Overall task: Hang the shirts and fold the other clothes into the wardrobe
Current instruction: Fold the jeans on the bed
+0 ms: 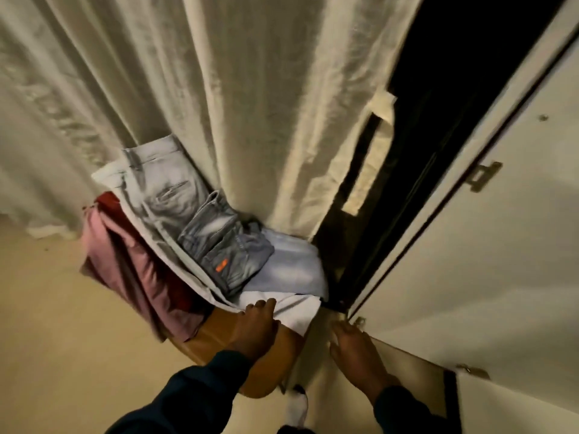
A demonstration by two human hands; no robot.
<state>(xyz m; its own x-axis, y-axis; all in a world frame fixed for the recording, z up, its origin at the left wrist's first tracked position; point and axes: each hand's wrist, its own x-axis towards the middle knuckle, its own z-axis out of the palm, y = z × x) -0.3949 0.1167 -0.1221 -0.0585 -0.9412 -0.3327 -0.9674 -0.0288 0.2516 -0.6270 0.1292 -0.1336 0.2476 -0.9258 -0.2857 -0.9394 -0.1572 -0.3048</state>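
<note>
A pile of clothes lies on a brown chair (219, 333): grey-blue jeans (225, 242) on top, pale grey trousers (163, 180) behind them, a light blue garment (294, 264), a white cloth (294, 308) underneath and a pink garment (125, 264) hanging off the left side. My left hand (257, 327) rests with its fingertips on the front edge of the white cloth. My right hand (354, 349) lies with straight fingers against the lower edge of the cream wardrobe door (470, 245), holding nothing.
A cream curtain (219, 89) hangs behind the chair. The wardrobe opening (423, 120) is dark, its inside hidden. A white sock (297, 408) shows on the beige floor (47, 339) below my hands.
</note>
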